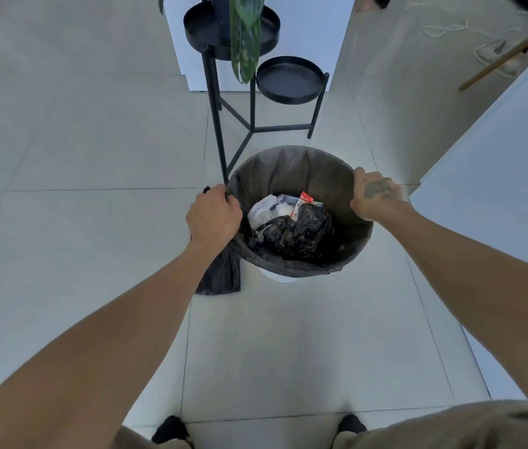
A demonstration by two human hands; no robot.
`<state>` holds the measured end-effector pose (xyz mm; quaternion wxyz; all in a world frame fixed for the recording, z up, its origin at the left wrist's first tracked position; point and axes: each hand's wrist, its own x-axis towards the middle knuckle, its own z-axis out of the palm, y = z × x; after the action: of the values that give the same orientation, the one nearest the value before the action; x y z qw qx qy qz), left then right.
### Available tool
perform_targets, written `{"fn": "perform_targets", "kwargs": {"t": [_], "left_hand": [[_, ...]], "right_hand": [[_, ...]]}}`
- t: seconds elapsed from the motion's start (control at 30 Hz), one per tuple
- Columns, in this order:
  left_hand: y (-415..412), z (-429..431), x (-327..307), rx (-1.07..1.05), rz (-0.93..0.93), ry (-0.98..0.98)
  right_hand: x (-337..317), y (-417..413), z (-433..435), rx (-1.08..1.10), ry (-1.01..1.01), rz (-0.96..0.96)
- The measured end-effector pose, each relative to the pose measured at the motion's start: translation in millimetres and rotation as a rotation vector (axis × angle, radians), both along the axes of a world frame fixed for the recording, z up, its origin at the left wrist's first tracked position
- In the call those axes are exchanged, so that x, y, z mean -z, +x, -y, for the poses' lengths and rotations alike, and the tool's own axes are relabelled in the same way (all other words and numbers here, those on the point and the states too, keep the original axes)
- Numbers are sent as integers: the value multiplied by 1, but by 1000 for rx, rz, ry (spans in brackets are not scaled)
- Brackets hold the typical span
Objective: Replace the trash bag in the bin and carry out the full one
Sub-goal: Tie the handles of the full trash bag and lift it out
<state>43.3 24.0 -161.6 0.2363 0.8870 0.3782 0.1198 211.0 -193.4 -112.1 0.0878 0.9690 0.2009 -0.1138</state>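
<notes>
A round white bin (277, 276) stands on the tiled floor, lined with a dark grey trash bag (292, 171) folded over its rim. Inside lie crumpled white paper, a red-and-white wrapper and a wadded black plastic bag (298, 234). My left hand (212, 217) is closed on the bag's edge at the left rim, and a flap of bag (220, 273) hangs below it outside the bin. My right hand (374, 194) grips the bag's edge at the right rim. Most of the bin's wall is hidden by the liner.
A black metal plant stand (251, 124) with two round trays and a hanging green leaf (245, 43) stands just behind the bin, one leg touching near my left hand. A white cabinet (496, 176) is to the right. A wooden stick and cord lie far right.
</notes>
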Motion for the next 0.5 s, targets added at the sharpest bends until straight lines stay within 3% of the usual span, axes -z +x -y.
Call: {"fn": "perform_targets", "kwargs": {"t": [0.17, 0.23, 0.3, 0.37, 0.43, 0.5], "left_hand": [[-8, -1, 2, -17, 89, -39], [-14, 4, 2, -51, 183, -160], [-24, 8, 4, -250, 367, -491], [-31, 10, 7, -545, 553, -939], [-37, 9, 21, -635, 559, -1205], [-47, 15, 38, -620, 495, -1353]], "right_hand": [[5, -7, 5, 26, 98, 7], [6, -10, 6, 41, 146, -3], [9, -15, 7, 49, 184, -16], [12, -18, 7, 59, 233, -29], [14, -20, 9, 62, 315, -76], [16, -20, 15, 72, 464, -168]]}}
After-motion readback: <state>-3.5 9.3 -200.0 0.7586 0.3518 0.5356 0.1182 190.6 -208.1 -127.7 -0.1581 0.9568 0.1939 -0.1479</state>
